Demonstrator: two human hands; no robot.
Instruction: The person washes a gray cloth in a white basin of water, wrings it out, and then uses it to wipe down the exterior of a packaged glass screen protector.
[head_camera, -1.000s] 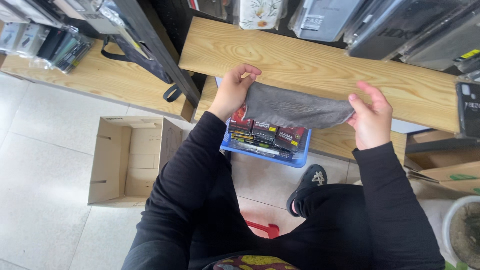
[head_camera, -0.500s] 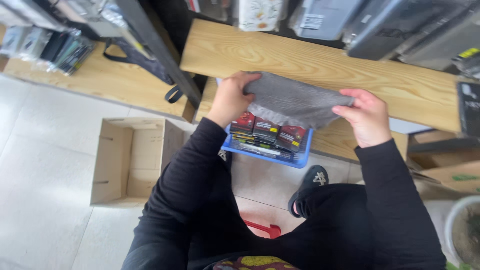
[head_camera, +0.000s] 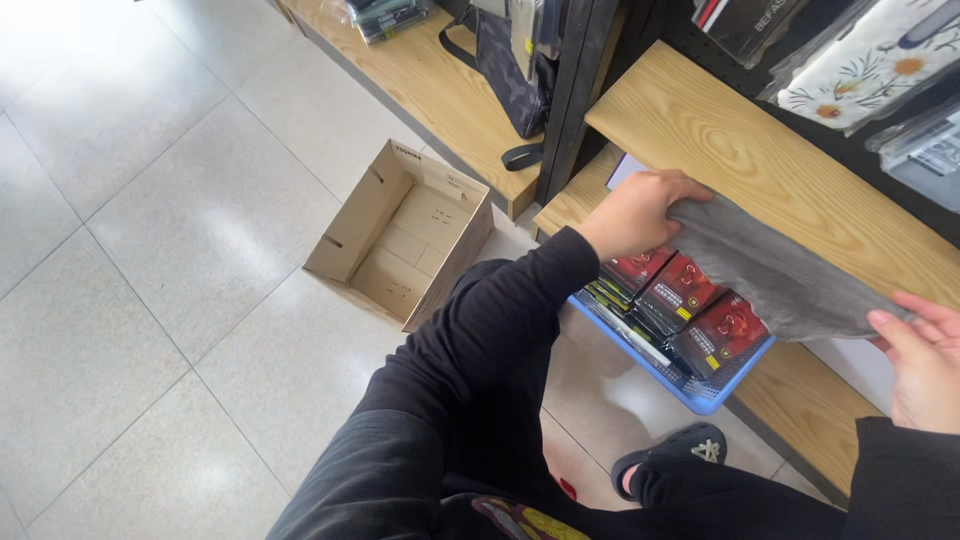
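Note:
A flat grey cloth (head_camera: 775, 265) is stretched between my two hands, level with the front edge of a light wooden shelf (head_camera: 770, 170). My left hand (head_camera: 637, 212) grips its left end. My right hand (head_camera: 925, 365) pinches its right end at the frame's right edge. Under the cloth sits a blue plastic tray (head_camera: 700, 392) holding several dark boxes with red fronts (head_camera: 690, 305), resting on a lower wooden shelf (head_camera: 800, 400).
An open cardboard box (head_camera: 405, 235) stands on the tiled floor at left. A dark bag (head_camera: 510, 70) hangs by a black upright post (head_camera: 580, 90). Packaged goods line the shelf back at upper right. My sandalled foot (head_camera: 675, 455) is below the tray.
The view has swung left and closer, so the shelf now runs diagonally. Both hands keep hold of the grey cloth, which sits a little lower over the tray.

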